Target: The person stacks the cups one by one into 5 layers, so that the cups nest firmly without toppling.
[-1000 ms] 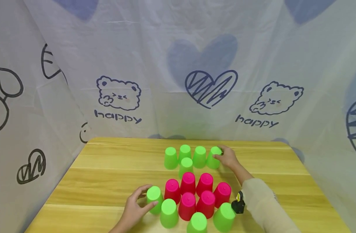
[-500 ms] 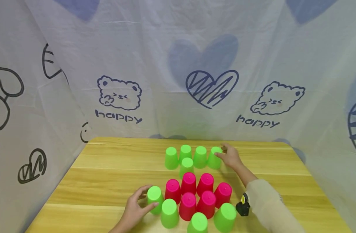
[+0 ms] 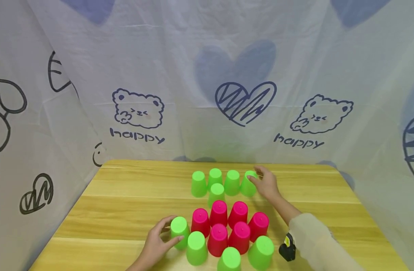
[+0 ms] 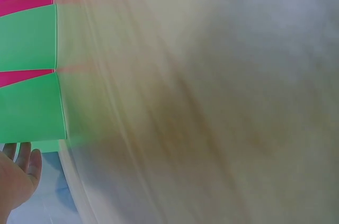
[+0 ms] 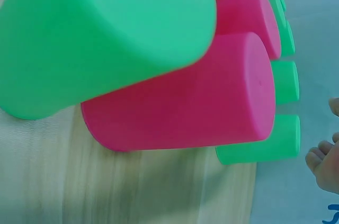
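Head view: left of the red cups [image 3: 218, 241], the left grip [image 3: 156, 241] brackets a green cup [image 3: 179, 232]; beyond them, the right grip [image 3: 268, 185] could topple the end cup [image 3: 247, 187] by withdrawing carelessly. Left wrist: clamped or not, I can't tell; a nudge might jar the red cups. Right wrist: fingers [image 5: 317, 158] apart.

A scribbled heart [image 3: 245, 103] in dark blue line stands on a pale, creased cloth [image 3: 180, 67]. A larger soft-blue heart [image 3: 235, 67] rises above it and partly overlaps it. To the left of the scribbled heart is a bear drawing [image 3: 138, 109] over the word "happy" [image 3: 137, 136]; to its right, a second bear [image 3: 322, 116], tilted, over a matching word [image 3: 298, 141]. Well to its left and lower sits a black-outlined heart [image 3: 36, 194], half hatched; well to its right, a striped outline [image 3: 413, 139] is cut by the frame. Below the scribbled heart spreads a yellowish wooden table [image 3: 136, 199].
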`<state>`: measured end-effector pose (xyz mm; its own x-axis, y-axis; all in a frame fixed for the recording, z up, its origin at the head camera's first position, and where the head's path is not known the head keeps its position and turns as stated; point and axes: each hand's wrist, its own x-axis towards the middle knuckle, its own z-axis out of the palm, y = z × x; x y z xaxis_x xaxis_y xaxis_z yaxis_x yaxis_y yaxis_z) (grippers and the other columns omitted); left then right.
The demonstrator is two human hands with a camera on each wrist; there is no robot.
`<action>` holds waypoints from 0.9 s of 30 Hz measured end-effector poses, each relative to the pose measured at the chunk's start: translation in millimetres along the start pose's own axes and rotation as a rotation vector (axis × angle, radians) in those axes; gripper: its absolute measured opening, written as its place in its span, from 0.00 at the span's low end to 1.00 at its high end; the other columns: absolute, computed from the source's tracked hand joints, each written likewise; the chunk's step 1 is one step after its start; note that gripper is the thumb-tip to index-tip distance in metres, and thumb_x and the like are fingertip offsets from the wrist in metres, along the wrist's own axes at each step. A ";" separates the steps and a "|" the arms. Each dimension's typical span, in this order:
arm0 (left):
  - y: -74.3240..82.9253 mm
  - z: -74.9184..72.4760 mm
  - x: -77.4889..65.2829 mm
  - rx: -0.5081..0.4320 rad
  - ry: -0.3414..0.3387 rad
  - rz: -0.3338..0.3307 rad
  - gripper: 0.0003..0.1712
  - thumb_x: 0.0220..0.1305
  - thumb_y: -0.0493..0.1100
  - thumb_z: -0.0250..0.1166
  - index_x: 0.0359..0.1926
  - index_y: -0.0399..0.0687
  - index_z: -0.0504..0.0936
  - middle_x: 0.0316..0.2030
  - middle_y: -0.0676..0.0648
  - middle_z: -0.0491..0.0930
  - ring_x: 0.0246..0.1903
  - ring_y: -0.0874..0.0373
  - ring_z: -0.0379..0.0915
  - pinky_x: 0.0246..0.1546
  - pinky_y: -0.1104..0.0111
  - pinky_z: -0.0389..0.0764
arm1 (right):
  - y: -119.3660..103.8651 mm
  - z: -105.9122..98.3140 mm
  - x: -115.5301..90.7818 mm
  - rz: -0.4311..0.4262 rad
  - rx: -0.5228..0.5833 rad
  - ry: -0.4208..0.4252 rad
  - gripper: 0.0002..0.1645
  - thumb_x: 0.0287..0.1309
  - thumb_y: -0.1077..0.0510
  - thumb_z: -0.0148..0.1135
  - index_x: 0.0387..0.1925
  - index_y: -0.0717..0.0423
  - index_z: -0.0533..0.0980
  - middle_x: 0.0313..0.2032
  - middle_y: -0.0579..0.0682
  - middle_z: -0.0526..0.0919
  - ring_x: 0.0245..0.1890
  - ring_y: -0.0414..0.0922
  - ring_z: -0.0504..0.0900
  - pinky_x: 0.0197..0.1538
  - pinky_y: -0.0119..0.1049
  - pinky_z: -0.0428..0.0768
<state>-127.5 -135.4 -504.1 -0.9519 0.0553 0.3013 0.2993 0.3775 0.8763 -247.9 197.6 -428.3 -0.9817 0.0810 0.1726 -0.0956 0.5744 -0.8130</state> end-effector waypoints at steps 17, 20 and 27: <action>3.4 -2.5 -1.5 0.016 0.007 -0.003 0.28 0.41 0.36 0.74 0.48 0.44 0.78 0.44 0.50 0.81 0.40 0.69 0.74 0.40 0.67 0.81 | -6.8 8.4 -13.3 -0.028 0.105 -0.027 0.25 0.53 0.66 0.63 0.51 0.74 0.71 0.50 0.70 0.76 0.52 0.61 0.76 0.56 0.48 0.76; 4.2 -3.7 -2.0 0.012 0.008 0.004 0.27 0.41 0.35 0.74 0.47 0.44 0.78 0.43 0.50 0.82 0.39 0.70 0.74 0.40 0.67 0.82 | -7.1 12.6 -16.5 -0.046 0.101 -0.045 0.25 0.52 0.65 0.64 0.51 0.74 0.71 0.50 0.69 0.77 0.51 0.61 0.76 0.55 0.48 0.77; 5.0 -5.8 -1.6 0.018 0.005 0.018 0.28 0.41 0.35 0.74 0.48 0.44 0.78 0.43 0.50 0.82 0.39 0.71 0.74 0.40 0.68 0.82 | -7.3 22.1 -21.5 -0.052 0.120 -0.073 0.25 0.51 0.66 0.65 0.51 0.73 0.72 0.48 0.68 0.78 0.50 0.60 0.77 0.53 0.47 0.78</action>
<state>-124.1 -138.9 -498.0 -0.9462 0.0575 0.3185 0.3147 0.3928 0.8641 -229.7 173.6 -438.4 -0.9839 -0.0084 0.1783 -0.1608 0.4746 -0.8654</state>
